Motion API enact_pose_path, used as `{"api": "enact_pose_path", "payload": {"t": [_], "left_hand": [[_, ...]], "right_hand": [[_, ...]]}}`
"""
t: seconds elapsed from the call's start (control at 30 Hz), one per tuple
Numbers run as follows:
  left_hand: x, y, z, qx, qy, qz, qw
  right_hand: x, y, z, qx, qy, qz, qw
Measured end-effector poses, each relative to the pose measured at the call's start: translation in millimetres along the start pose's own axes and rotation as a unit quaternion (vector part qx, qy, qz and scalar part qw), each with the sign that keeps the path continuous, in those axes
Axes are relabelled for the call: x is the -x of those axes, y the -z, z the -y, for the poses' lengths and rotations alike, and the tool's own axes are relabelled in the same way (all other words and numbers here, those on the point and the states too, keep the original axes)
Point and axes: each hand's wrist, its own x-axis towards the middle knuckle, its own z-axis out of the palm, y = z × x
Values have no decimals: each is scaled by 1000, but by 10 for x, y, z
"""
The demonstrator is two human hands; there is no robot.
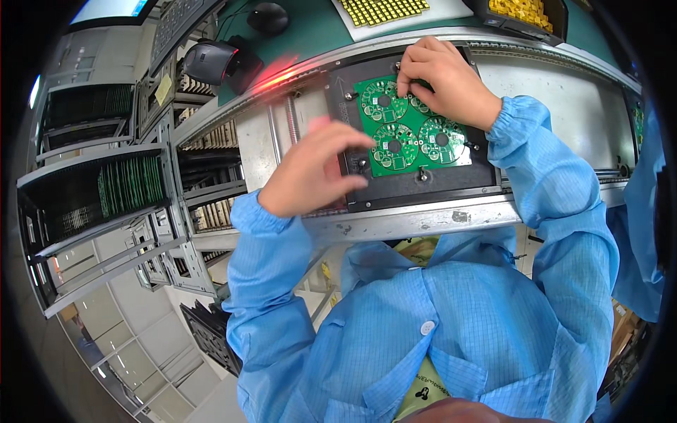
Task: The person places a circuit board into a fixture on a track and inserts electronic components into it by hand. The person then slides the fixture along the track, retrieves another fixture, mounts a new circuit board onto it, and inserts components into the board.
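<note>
A green circuit board [412, 128] made up of round sections crowded with small components lies on a black fixture plate [405, 192] in front of me. Over the board's far right part, my right hand [450, 83] is closed, its fingertips curled down to the surface. Whatever they may pinch is hidden, and the hand covers most of the section beneath. My left hand [314, 169], slightly blurred, hovers at the board's left edge. Its thumb and fingers are apart with nothing between them.
Metal conveyor rails [430, 220] run along both sides of the fixture. Beyond them are yellow parts on a white sheet [384, 10], a black bin [560, 21] of yellow pieces, a scanner [211, 61] and a mouse [268, 18]. A board rack [99, 190] stands left; another person's blue sleeve [638, 233] shows right.
</note>
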Motion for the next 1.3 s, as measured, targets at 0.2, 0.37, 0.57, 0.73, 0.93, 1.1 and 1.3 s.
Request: {"api": "enact_pose_path", "payload": {"t": [0.2,0.37,0.57,0.73,0.93,1.1,1.3], "left_hand": [[39,-232,145,-118,-52,-18,991],[-103,-149,69,-127,-55,1,990],[-874,164,214,-140,21,-223,965],[-1574,166,494,-351,9,-287,891],[-1692,31,524,-493,-64,-319,807],[-1806,53,512,-490,-38,-312,813],[-1702,-50,424,-400,-29,-336,852]], "right_hand": [[48,21,17,-22,-43,-42,998],[-16,58,13,11,-12,-29,999],[-246,268,-190,-35,-105,-156,981],[-464,279,-555,121,-109,-147,976],[-473,390,-668,108,-102,-140,979],[-567,422,-724,100,-125,-115,980],[-406,553,-641,106,-70,-118,985]]}}
